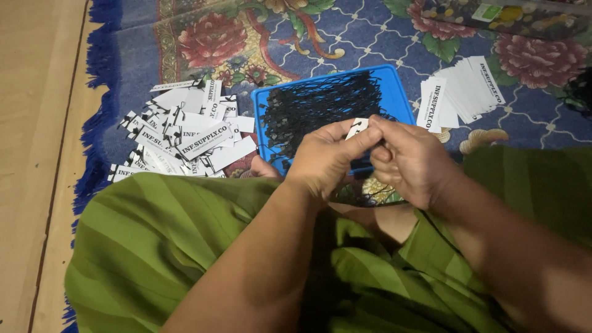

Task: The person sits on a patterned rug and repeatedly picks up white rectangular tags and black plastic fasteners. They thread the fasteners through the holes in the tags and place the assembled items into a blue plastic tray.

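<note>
green striped cloth (pixel 172 246) covers the person's knees closest to the camera, and both forearms reach forward over it. the left hand (pixel 324 157) and the right hand (pixel 410 160) meet just above the near edge of a blue tray (pixel 394 92). between them they pinch a small white tag (pixel 357 127), the left thumb and fingers closed on its lower part, the right fingertips closed on it from the other side. only the top corner of the tag shows; the rest is hidden by the fingers. whether a string is held with it, i cannot tell.

the tray lies on a flowered blue carpet (pixel 259 37) and is filled with a tangle of black strings (pixel 314 105). to the left of the tray, a loose pile of white tags with black strings (pixel 185 139) is spread over the carpet, overlapping one another. to the right of the tray, well apart from that pile, a fanned stack of plain white tags (pixel 459 92) rests on the carpet. a wooden floor (pixel 31 154) runs along the left edge beyond the carpet's blue fringe.
</note>
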